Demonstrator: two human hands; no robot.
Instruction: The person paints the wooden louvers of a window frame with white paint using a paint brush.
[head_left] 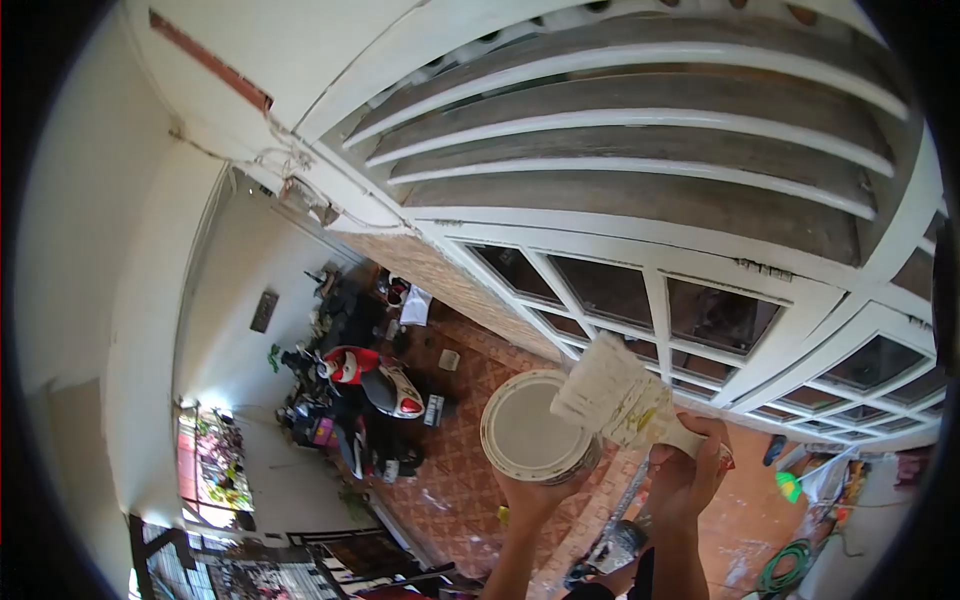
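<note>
A round paint can [535, 477] with pale off-white paint [522, 425] inside is held up from below by my left hand [540, 502], whose fingers are partly hidden under it. My right hand [688, 465] is wrapped around the handle of a wide paintbrush [618, 398]. Dried, crusty paint coats the brush, and its bristles point up and left, overlapping the can's right rim in view. Beyond the brush are white-framed window panes [600, 292], and above them white louvre slats [620, 120]; the brush's contact with the frame cannot be made out.
Far below lies a reddish tiled floor [465, 510]. Parked motorbikes, one a red scooter [375, 378], stand at lower left. A green hose [785, 568] is coiled at lower right. Loose wires [290, 165] hang from the wall at upper left.
</note>
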